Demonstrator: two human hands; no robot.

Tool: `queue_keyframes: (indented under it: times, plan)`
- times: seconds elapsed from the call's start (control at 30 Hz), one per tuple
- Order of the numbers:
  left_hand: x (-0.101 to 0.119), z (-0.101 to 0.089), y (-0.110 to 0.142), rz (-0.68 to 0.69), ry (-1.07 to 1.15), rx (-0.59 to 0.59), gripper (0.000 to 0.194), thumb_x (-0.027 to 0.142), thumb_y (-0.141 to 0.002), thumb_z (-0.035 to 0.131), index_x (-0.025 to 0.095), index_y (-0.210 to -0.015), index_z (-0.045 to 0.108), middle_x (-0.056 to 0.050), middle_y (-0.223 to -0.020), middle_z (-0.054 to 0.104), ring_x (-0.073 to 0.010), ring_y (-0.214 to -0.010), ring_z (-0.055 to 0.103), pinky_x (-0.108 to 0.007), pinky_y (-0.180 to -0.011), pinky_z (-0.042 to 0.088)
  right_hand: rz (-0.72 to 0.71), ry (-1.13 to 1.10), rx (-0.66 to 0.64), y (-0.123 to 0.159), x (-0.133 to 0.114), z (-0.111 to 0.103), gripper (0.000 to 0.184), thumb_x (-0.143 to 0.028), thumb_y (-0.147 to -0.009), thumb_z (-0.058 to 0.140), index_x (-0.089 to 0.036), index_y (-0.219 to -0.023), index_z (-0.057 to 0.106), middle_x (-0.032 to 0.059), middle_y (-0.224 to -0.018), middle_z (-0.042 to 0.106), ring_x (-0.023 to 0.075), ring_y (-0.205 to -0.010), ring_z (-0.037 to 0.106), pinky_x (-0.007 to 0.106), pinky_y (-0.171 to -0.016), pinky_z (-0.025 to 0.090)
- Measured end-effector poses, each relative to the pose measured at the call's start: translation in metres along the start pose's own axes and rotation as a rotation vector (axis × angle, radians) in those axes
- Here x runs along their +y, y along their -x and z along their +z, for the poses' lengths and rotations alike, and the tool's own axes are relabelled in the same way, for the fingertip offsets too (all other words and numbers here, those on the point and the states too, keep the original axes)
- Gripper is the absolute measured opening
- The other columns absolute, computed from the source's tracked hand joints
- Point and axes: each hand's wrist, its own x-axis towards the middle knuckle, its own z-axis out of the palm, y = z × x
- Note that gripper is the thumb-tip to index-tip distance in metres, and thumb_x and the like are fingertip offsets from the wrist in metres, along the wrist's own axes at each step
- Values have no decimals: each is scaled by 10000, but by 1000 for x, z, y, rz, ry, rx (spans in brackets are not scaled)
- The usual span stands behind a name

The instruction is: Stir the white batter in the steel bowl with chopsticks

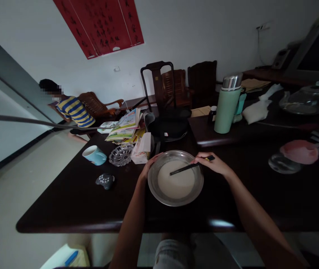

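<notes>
A wide metal bowl [154,186] stands on the dark table in front of me, with a pale, milky liquid [176,185] in it. My left hand [148,166] lies against the bowl's left rim, its fingers partly hidden by the rim; it seems to grip the edge. Over the right rim, my right hand [208,161] is closed around dark chopsticks [186,169]. They slant down to the left, and their tips reach the liquid near the middle of the bowl.
Left of the bowl are a game controller [105,181], a blue mug [94,155], a glass dish [120,155] and a tissue pack [141,149]. A green thermos [227,106] stands at back right. Farther right lies a pink-lidded container [299,152]. A person in a striped shirt [75,111] sits at far left.
</notes>
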Motion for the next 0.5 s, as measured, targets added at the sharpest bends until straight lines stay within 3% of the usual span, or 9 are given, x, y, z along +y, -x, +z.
queue_keyframes:
  times: [0.17,0.23,0.37,0.43,0.5]
  plan:
    - [1,1,3,4,6,8,527,423,-734,691,183,-1202,703,-76,-1317,635,-356,-1315,481,-434,-1145,301,43,-11,214,2,5,-13,436,-600,-849,581,-210,-685,690,66,-791,773,283,-849,716,410,-865,497]
    - [2,1,4,0,13,2,523,412,-733,692,181,-1203,702,-74,-1312,640,-356,-1308,487,-434,-1147,296,56,-34,174,3,5,-15,457,-613,-851,567,-212,-664,681,63,-762,769,281,-823,719,413,-858,506]
    - [3,3,5,12,8,9,547,425,-711,707,170,-1195,705,-89,-1314,637,-356,-1318,477,-445,-1159,282,12,-6,-27,1,-1,-2,377,-555,-873,576,-221,-782,725,45,-881,781,272,-908,714,389,-864,508]
    - [3,3,5,17,5,13,544,437,-714,707,172,-1190,707,-89,-1317,634,-349,-1328,469,-442,-1168,270,-7,17,-23,0,-2,2,352,-540,-874,585,-225,-825,734,44,-927,781,272,-936,707,386,-868,502]
    - [3,3,5,26,1,18,531,438,-715,712,175,-1175,714,-83,-1320,633,-343,-1335,462,-430,-1177,253,2,13,69,0,-1,-2,366,-554,-864,590,-219,-798,724,52,-912,781,277,-929,706,393,-876,495]
